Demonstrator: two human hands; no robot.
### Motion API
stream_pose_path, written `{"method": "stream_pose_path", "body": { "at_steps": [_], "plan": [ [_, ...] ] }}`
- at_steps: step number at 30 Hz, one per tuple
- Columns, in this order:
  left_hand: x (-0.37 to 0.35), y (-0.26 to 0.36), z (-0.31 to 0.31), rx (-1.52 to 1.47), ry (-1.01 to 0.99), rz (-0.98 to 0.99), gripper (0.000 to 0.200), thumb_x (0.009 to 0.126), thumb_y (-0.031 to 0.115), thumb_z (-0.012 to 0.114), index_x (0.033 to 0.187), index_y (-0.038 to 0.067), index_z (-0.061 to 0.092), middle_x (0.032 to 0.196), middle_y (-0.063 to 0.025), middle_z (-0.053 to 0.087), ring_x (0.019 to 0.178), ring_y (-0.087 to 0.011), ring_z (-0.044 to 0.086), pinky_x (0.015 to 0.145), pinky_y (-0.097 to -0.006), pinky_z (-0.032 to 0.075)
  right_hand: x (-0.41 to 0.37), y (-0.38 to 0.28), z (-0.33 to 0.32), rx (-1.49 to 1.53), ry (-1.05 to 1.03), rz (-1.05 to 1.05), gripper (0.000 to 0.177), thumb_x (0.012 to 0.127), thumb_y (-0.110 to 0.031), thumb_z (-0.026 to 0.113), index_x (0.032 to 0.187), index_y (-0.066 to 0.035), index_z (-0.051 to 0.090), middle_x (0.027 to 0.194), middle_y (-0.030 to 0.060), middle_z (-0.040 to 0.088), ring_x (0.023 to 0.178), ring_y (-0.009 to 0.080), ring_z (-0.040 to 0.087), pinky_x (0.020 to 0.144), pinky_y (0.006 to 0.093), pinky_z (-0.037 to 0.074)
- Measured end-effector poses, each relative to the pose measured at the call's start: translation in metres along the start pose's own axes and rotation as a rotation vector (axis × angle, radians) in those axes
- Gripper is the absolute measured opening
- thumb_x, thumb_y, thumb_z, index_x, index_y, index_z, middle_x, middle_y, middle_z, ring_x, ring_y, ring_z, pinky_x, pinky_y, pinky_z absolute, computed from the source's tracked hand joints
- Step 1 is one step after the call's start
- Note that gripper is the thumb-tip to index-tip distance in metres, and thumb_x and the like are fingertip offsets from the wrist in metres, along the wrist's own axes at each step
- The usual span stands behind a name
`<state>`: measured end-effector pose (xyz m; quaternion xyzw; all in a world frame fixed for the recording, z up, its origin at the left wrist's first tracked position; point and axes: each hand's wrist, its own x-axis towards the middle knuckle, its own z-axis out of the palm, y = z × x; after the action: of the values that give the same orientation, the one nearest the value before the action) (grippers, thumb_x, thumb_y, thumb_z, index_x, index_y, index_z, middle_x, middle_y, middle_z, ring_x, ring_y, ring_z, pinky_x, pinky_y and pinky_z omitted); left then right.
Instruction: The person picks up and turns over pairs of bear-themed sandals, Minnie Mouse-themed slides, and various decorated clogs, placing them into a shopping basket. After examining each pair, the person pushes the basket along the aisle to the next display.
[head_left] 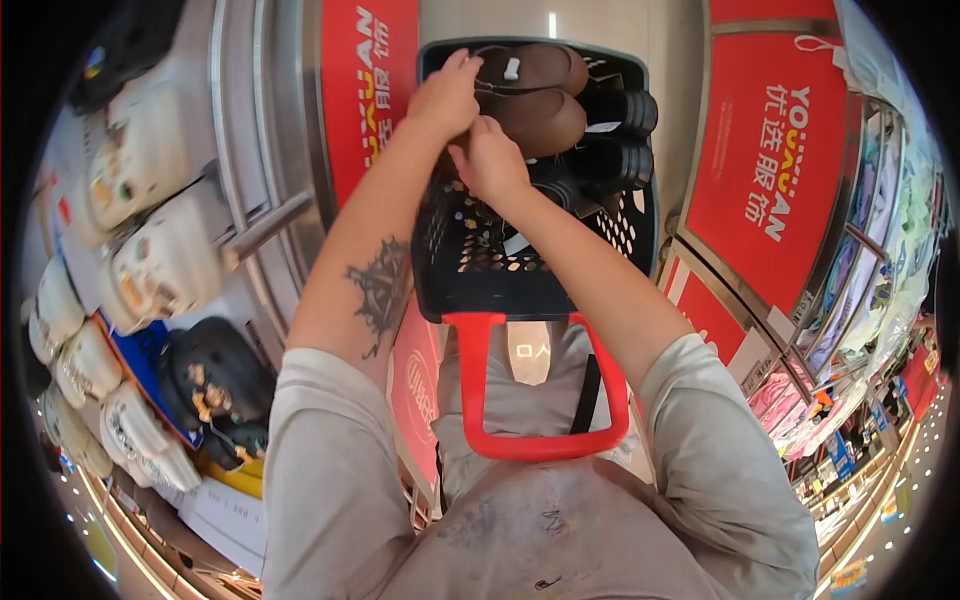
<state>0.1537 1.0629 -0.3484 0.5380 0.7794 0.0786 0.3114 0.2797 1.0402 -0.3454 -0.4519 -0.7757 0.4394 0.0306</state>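
Observation:
A pair of brown shoes [535,122] lies at the far left part of a black basket [490,300], with a small white tag on the upper shoe. My left hand [447,97] is at the basket's far left corner, its fingers bent in at the heel end of the brown shoes. Just below it, my right hand [490,160] touches or nearly touches the lower brown shoe, fingers curled. What the fingertips hold is too small to make out. Black shoes [612,160] lie to the right of the brown pair.
The basket's red handle [545,445] hangs toward my body. White clogs [165,265] and black clogs [215,375] are displayed on the left. Red sign panels [745,130] flank the basket, and a rack of bagged clothes [870,260] stands on the right.

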Motion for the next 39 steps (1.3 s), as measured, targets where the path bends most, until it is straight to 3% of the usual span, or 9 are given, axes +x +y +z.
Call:
{"method": "stream_pose_path", "body": {
  "at_steps": [3,6,10,12,14,18,23,28,39],
  "plan": [
    [0.025,-0.022,0.016,0.204,-0.213,0.17,0.054,0.071,-0.001,0.06,0.122,0.014,0.055,0.139,-0.0028,0.041,0.114,-0.0282,0.052,0.093,-0.0413,0.045,0.019,0.009,0.014,0.111,-0.127,0.114,0.031,0.083,-0.025,0.06,0.099,0.001,0.056,0.092,0.0214,0.063,0.085,0.038,0.062,0.075,0.047,0.049],
    [0.035,-0.026,0.014,0.359,-0.283,0.216,0.035,0.077,0.003,0.053,0.111,0.009,0.059,0.116,-0.0078,0.058,0.106,-0.0315,0.056,0.087,-0.0404,0.047,0.019,-0.003,0.016,0.09,-0.049,0.295,0.029,0.085,-0.03,0.059,0.09,-0.002,0.063,0.083,0.0202,0.065,0.083,0.037,0.063,0.072,0.0456,0.049],
    [0.034,-0.002,0.008,0.503,-0.281,0.108,0.025,0.077,0.007,0.055,0.101,0.008,0.063,0.105,-0.0071,0.06,0.106,-0.0285,0.056,0.085,-0.041,0.045,0.012,-0.009,0.003,0.078,-0.05,0.406,0.029,0.083,-0.033,0.06,0.086,-0.004,0.065,0.081,0.0206,0.065,0.08,0.0379,0.063,0.069,0.0457,0.049],
    [0.02,0.013,-0.005,0.71,-0.158,0.408,0.016,0.077,0.012,0.056,0.089,0.01,0.067,0.097,-0.005,0.063,0.105,-0.0235,0.054,0.085,-0.0388,0.041,-0.002,-0.013,-0.013,0.07,-0.023,0.395,0.03,0.083,-0.033,0.06,0.085,-0.003,0.065,0.081,0.0211,0.064,0.079,0.0389,0.062,0.069,0.0465,0.049],
    [-0.002,0.04,-0.02,0.765,-0.107,0.45,0.013,0.077,0.014,0.057,0.084,0.012,0.068,0.093,-0.0035,0.063,0.104,-0.0217,0.052,0.086,-0.0382,0.038,-0.022,-0.014,-0.045,0.057,-0.042,0.361,0.032,0.081,-0.033,0.061,0.081,-0.001,0.063,0.081,0.0237,0.063,0.08,0.0411,0.061,0.07,0.0476,0.048],
    [-0.06,0.089,-0.065,0.689,0.034,0.467,0.01,0.073,0.016,0.061,0.076,0.012,0.069,0.085,-0.0037,0.063,0.102,-0.0227,0.05,0.091,-0.0483,0.031,-0.085,-0.021,-0.117,0.008,-0.03,0.091,0.031,0.082,-0.031,0.057,0.08,0.001,0.059,0.085,0.0218,0.061,0.081,0.0402,0.059,0.073,0.0474,0.046],
    [-0.172,0.151,-0.138,0.564,0.081,0.316,0.01,0.067,0.016,0.067,0.074,0.01,0.07,0.081,-0.008,0.063,0.101,-0.0257,0.05,0.091,-0.064,0.031,-0.158,-0.052,-0.189,-0.079,-0.023,-0.293,0.025,0.08,-0.025,0.062,0.074,-0.002,0.054,0.073,0.0153,0.057,0.066,0.0367,0.058,0.057,0.0435,0.046],
    [-0.289,0.186,-0.212,0.422,0.248,0.11,0.011,0.061,0.014,0.069,0.069,0.008,0.063,0.076,-0.0048,0.054,0.092,-0.0208,0.051,0.071,-0.0353,0.044,-0.209,-0.127,-0.23,0.011,-0.18,-0.663,0.023,0.078,-0.019,0.064,0.071,-0.002,0.05,0.067,0.0121,0.053,0.056,0.0336,0.054,0.048,0.0387,0.042],
    [-0.495,0.157,-0.312,0.588,0.609,-0.196,0.005,0.067,0.008,0.062,0.07,0.006,0.06,0.073,-0.0064,0.052,0.081,-0.0241,0.054,0.065,-0.036,0.045,-0.257,-0.307,-0.19,0.196,-0.424,-1.206,0.019,0.076,-0.013,0.066,0.071,-0.002,0.052,0.061,0.0116,0.049,0.051,0.0309,0.05,0.045,0.0364,0.038]
  ]
}}
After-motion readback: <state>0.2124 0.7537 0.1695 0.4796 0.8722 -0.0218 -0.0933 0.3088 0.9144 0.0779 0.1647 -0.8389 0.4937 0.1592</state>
